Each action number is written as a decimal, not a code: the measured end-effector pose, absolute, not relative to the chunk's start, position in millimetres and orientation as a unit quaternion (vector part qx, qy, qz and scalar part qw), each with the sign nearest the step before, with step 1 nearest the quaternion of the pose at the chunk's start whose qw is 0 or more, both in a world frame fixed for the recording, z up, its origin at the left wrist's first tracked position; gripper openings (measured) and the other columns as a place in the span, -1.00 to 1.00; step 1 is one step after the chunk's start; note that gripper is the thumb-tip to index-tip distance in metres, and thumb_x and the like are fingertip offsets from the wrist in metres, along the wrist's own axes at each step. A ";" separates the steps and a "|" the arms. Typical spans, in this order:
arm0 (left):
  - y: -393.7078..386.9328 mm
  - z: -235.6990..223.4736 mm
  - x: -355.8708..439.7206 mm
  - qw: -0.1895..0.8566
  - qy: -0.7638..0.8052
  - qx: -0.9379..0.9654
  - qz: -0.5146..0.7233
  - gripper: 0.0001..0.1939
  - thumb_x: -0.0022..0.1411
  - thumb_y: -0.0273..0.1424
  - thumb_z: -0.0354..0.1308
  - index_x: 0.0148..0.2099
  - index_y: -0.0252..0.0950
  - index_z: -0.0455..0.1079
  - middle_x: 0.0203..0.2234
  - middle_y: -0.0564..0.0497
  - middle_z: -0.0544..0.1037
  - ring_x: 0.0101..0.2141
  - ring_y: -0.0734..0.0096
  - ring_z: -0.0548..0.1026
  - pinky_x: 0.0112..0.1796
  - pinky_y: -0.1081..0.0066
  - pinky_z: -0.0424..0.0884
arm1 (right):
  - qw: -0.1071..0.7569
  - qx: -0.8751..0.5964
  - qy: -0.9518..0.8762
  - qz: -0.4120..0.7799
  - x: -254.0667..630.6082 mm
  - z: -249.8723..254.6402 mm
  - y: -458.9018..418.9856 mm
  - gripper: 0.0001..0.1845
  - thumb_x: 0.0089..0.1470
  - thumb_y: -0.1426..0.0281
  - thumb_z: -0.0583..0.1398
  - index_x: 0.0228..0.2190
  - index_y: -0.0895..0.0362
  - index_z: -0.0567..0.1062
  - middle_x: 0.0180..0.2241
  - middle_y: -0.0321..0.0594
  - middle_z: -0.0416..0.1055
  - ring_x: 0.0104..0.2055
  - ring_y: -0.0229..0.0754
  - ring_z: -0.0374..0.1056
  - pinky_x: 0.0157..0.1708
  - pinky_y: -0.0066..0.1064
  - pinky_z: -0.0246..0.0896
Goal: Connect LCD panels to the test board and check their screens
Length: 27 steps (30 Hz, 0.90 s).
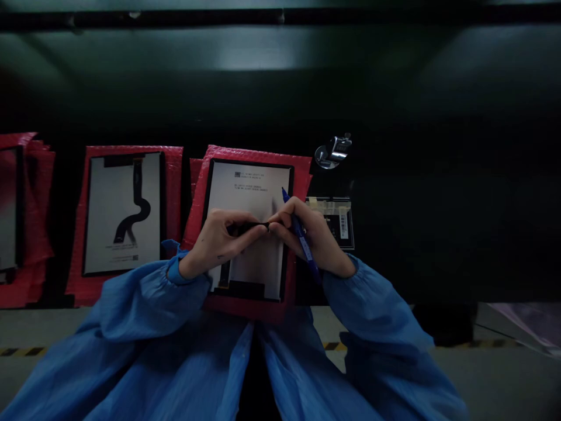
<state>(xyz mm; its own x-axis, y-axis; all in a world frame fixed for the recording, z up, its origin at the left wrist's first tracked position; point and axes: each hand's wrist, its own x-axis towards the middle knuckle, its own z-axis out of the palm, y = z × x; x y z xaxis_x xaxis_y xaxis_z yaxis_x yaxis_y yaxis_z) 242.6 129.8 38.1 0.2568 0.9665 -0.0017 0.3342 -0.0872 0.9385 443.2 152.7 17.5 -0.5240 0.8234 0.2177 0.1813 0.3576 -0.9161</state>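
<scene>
In front of me lies a display panel [252,202] with a pale back, black edges and small print, on a pink-red bubble-wrap bag [263,154]. Above its lower half, my left hand [219,240] pinches a black flex cable [245,227]. My right hand [315,231] meets it fingertip to fingertip, closed at the cable's end. A blue marker pen [305,248] also rests in my right hand, held between the fingers with its dark tip pointing up and away. The fingers partly hide the cable's end.
Left stands another panel [111,204] with its curved flex cable, on a red bag [173,169]. More red bags [39,204] and a panel [9,210] reach the left edge. Right are a metal tally counter [335,153] and a dark taped part with a barcode label [343,225].
</scene>
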 end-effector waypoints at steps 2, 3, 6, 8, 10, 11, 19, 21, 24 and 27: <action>130.3 38.8 241.9 0.473 0.489 0.647 0.343 -0.79 0.22 -0.32 0.26 -0.38 -0.36 0.56 -0.70 0.12 0.44 -0.67 0.58 0.35 -0.62 0.56 0.24 | 0.348 -0.329 -0.752 0.454 444.1 19.7 152.8 -0.73 0.24 0.38 0.20 -0.39 0.05 0.18 -0.45 -0.38 0.36 -0.51 -0.37 0.20 -0.47 -0.52 0.12; 130.3 39.1 241.7 0.481 0.483 0.648 0.339 -0.80 0.22 -0.33 0.25 -0.38 -0.36 0.56 -0.71 0.12 0.42 -0.68 0.58 0.35 -0.62 0.56 0.24 | 0.346 -0.320 -0.757 0.453 444.4 20.5 152.8 -0.75 0.23 0.42 0.19 -0.39 0.05 0.18 -0.45 -0.38 0.36 -0.51 -0.37 0.20 -0.47 -0.53 0.12; 129.7 39.2 241.3 0.498 0.467 0.651 0.331 -0.81 0.23 -0.36 0.24 -0.38 -0.37 0.55 -0.72 0.13 0.41 -0.67 0.58 0.34 -0.60 0.55 0.26 | 0.345 -0.297 -0.769 0.449 443.7 20.4 152.5 -0.75 0.17 0.51 0.17 -0.42 0.05 0.18 -0.43 -0.37 0.37 -0.49 -0.37 0.21 -0.45 -0.53 0.13; 128.9 38.2 241.3 0.497 0.464 0.654 0.331 -0.82 0.23 -0.36 0.25 -0.35 -0.37 0.57 -0.70 0.12 0.43 -0.66 0.58 0.35 -0.57 0.55 0.27 | 0.350 -0.298 -0.770 0.443 442.5 18.5 152.4 -0.74 0.12 0.55 0.15 -0.45 0.05 0.16 -0.44 -0.37 0.36 -0.46 -0.35 0.24 -0.41 -0.52 0.15; 128.4 35.8 241.8 0.496 0.464 0.655 0.332 -0.82 0.23 -0.36 0.25 -0.34 -0.37 0.57 -0.68 0.12 0.44 -0.65 0.58 0.34 -0.57 0.54 0.27 | 0.354 -0.301 -0.768 0.440 441.5 16.5 152.8 -0.73 0.10 0.57 0.14 -0.47 0.05 0.15 -0.46 -0.38 0.35 -0.46 -0.35 0.26 -0.41 -0.51 0.16; 128.5 34.2 242.3 0.496 0.466 0.654 0.331 -0.82 0.23 -0.34 0.25 -0.34 -0.36 0.58 -0.67 0.12 0.45 -0.65 0.58 0.34 -0.58 0.54 0.27 | 0.355 -0.299 -0.768 0.440 441.3 16.0 153.5 -0.74 0.10 0.56 0.15 -0.47 0.05 0.16 -0.47 -0.39 0.35 -0.47 -0.35 0.25 -0.43 -0.52 0.15; 130.1 46.6 225.6 0.354 0.532 0.705 0.307 -0.61 0.22 -0.11 0.25 -0.11 -0.33 0.60 -0.36 -0.01 0.63 -0.55 0.52 0.36 -0.49 0.47 0.28 | 0.482 -0.390 -0.715 0.322 456.2 28.4 156.8 -0.94 0.29 0.38 0.15 -0.21 0.06 0.43 -0.24 -0.23 0.54 -0.32 -0.21 0.43 -0.26 -0.35 0.33; 117.1 59.5 208.1 0.242 0.601 0.705 0.289 -0.59 0.24 -0.08 0.22 -0.05 -0.30 0.56 -0.23 -0.02 0.63 -0.55 0.53 0.34 -0.47 0.46 0.26 | 0.539 -0.419 -0.681 0.265 463.6 33.8 144.7 -0.86 0.34 0.39 0.09 -0.18 0.03 0.46 -0.26 -0.23 0.56 -0.37 -0.20 0.42 -0.30 -0.33 0.34; 83.0 68.7 180.8 0.195 0.691 0.669 0.193 -0.64 0.30 -0.07 0.12 -0.26 -0.25 0.52 -0.50 0.08 0.56 -0.58 0.47 0.36 -0.46 0.45 0.24 | 0.535 -0.402 -0.709 0.221 469.3 37.9 113.4 -0.78 0.35 0.45 0.06 -0.20 0.01 0.50 -0.36 -0.28 0.56 -0.47 -0.22 0.41 -0.40 -0.35 0.34; 48.7 60.3 165.4 0.253 0.715 0.646 0.084 -0.60 0.29 0.00 0.09 -0.34 -0.22 0.47 -0.54 0.10 0.55 -0.52 0.39 0.45 -0.44 0.43 0.24 | 0.433 -0.319 -0.809 0.236 459.7 33.6 80.6 -0.77 0.33 0.53 0.07 -0.14 0.07 0.50 -0.35 -0.28 0.60 -0.39 -0.25 0.50 -0.32 -0.41 0.40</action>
<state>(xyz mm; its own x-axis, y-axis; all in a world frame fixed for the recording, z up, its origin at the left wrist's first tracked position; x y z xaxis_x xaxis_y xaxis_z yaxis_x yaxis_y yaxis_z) 165.4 48.7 60.3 -0.0371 0.9667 -0.2532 0.8813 0.1511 0.4477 459.7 80.6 33.6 -0.4220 0.7209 0.5498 0.3124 0.6849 -0.6583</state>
